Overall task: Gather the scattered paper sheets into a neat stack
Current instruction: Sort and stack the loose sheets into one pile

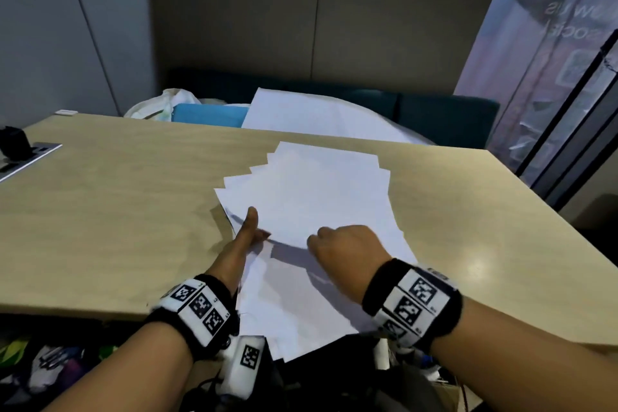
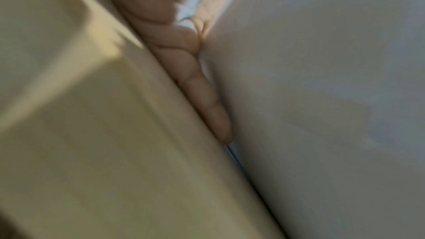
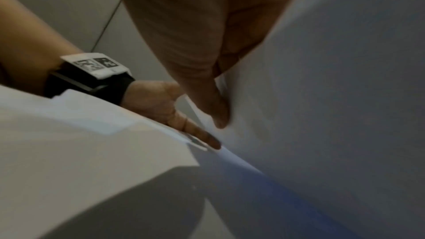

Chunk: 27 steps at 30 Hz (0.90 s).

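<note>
Several white paper sheets (image 1: 321, 191) lie fanned out on the tan table (image 1: 117, 211). My left hand (image 1: 245, 234) is at the fan's left edge, thumb on top and fingers (image 2: 202, 88) slid straight under the paper (image 2: 322, 97). My right hand (image 1: 344, 244) grips the near edge of the upper sheets with curled fingers and lifts it, its thumb (image 3: 207, 97) pressed on the paper (image 3: 322, 97). More sheets (image 1: 301, 311) lie beneath and hang over the table's near edge. The left hand (image 3: 156, 101) also shows in the right wrist view.
Beyond the far table edge, large white sheets (image 1: 317, 117), a blue object (image 1: 207, 114) and a white bag (image 1: 167, 100) rest on a dark bench. A socket panel (image 1: 26, 157) with a black item (image 1: 13, 140) sits far left. A banner (image 1: 551, 60) stands right.
</note>
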Each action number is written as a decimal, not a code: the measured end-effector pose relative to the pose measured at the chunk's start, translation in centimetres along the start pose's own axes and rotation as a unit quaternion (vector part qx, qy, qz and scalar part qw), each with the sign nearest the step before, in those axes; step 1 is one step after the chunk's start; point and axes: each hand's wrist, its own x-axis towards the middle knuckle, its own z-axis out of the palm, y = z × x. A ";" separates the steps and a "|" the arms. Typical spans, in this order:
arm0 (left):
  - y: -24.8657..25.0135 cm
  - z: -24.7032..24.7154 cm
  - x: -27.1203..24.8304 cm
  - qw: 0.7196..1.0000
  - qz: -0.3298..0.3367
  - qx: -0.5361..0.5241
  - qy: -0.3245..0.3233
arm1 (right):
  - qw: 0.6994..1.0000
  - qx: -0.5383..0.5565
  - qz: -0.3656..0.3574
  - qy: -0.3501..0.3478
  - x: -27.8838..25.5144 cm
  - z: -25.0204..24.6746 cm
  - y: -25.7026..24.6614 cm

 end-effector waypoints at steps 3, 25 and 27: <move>-0.1 -0.2 0.5 1.000 -0.011 0.007 0.009 | 0.998 0.003 -0.018 -0.067 1.1 1.3 -2.0; -0.9 -1.4 1.9 0.993 0.039 0.061 0.088 | 0.950 0.142 -0.053 0.274 -4.7 3.0 4.7; -0.8 -1.3 1.6 0.994 0.024 0.049 0.089 | 0.936 0.175 -0.066 0.297 -5.1 3.4 5.3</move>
